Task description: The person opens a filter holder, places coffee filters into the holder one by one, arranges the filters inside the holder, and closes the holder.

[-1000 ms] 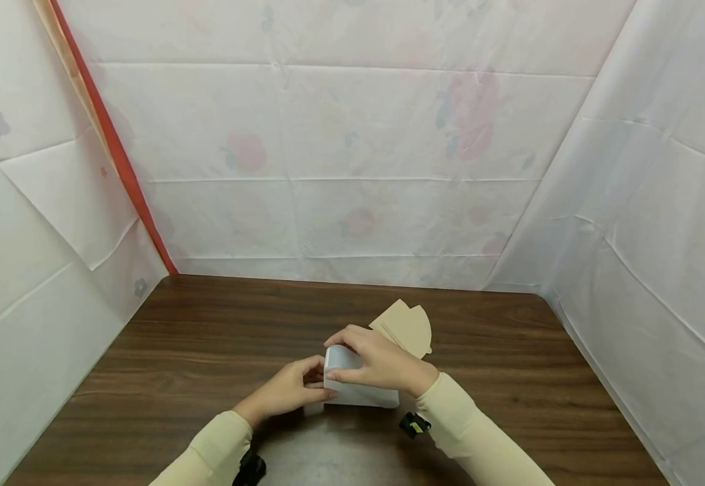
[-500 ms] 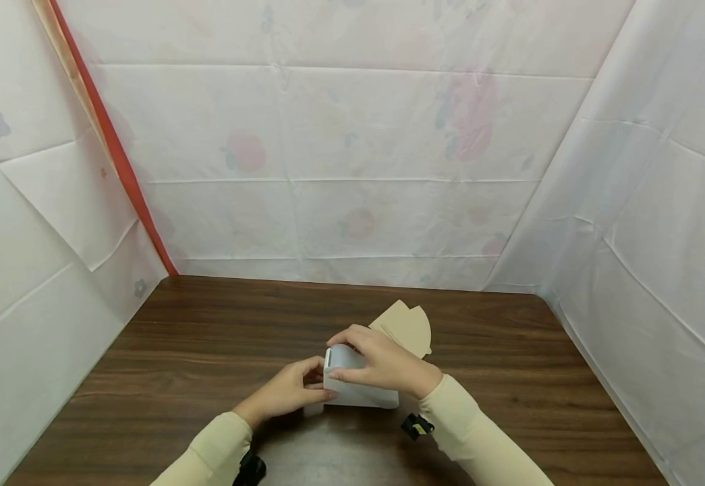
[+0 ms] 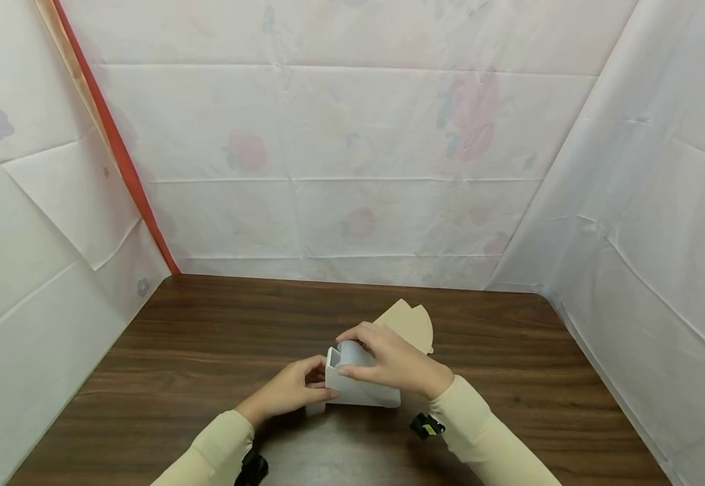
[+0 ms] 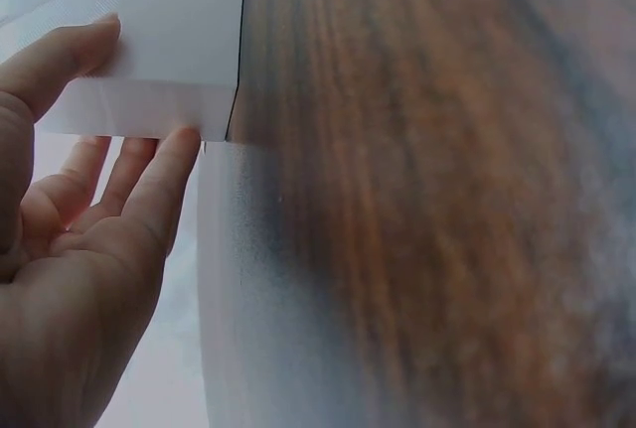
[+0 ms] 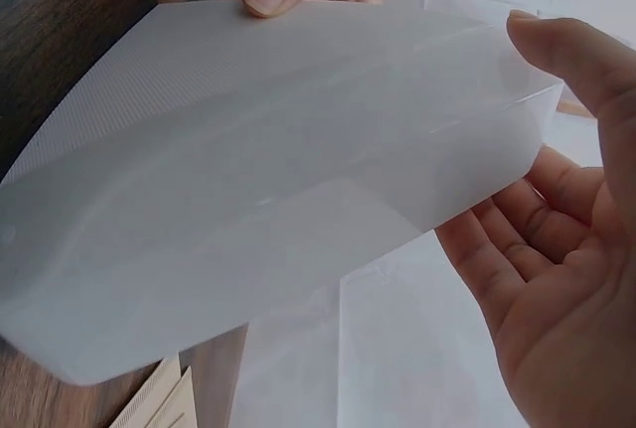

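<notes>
A white plastic box (image 3: 364, 395) lies on the table, its ribbed side (image 5: 129, 100) facing up in the right wrist view. My left hand (image 3: 291, 386) holds its left end, thumb on the near side and fingertips against the end face, as the left wrist view shows. On top is a smooth, pale grey curved lid (image 3: 352, 354). My right hand (image 3: 395, 361) grips this lid between thumb and fingers. A narrow opening shows at the box's left end beside the lid; what lies inside is hidden.
Flat beige fan-shaped papers, like cone coffee filters (image 3: 417, 327), lie just behind the box to the right. A small translucent piece (image 3: 314, 408) sits below my left fingers. The dark wooden table (image 3: 218, 324) is enclosed by white patterned sheets (image 3: 328, 135).
My right hand has drawn the lid slightly rightward, and the gap at the box's left end has widened from nothing visible. My left hand has kept its hold.
</notes>
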Tool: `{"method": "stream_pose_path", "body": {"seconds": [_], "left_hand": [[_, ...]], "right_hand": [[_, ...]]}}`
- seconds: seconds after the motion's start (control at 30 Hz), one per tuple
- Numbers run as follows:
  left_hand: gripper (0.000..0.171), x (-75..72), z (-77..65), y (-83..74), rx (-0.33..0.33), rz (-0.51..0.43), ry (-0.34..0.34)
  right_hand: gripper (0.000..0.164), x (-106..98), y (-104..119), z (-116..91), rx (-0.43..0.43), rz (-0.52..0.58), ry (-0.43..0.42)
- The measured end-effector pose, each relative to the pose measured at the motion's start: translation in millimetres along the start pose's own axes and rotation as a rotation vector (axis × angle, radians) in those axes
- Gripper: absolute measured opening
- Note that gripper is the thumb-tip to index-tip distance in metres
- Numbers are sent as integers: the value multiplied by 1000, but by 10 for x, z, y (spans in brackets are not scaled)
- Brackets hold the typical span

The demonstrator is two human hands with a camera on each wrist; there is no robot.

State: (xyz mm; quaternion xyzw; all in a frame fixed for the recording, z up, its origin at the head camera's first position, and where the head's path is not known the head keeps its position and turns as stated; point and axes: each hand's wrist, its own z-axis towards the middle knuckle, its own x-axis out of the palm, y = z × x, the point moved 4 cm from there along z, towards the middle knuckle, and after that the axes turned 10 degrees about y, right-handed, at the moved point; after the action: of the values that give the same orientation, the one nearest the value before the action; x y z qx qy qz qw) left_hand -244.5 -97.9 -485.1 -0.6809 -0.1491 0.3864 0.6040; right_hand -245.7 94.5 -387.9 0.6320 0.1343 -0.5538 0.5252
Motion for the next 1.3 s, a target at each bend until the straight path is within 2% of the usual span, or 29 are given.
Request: {"method": "stream_pose_path", "body": {"seconds": [0.4,0.67,0.87,1.13,1.3], "left_hand": [[37,0,8,-7,-5,-30,-11],[37,8,18,8,2,-9,-22],[37,8,19,12,-1,-5,-28],[37,12,13,15,4,-10,-27],[37,17,15,17,6,-10,-27]], "right_hand": [[43,-143,-28,-184,-48,-12,-75],[43,-240,-43,-354,-13,53,-87],[42,-318,-84,-509,-10,45,-131],[39,-367,-145,-672,68,171,-114],[40,-414,-156,-743,74,104,-131]]}}
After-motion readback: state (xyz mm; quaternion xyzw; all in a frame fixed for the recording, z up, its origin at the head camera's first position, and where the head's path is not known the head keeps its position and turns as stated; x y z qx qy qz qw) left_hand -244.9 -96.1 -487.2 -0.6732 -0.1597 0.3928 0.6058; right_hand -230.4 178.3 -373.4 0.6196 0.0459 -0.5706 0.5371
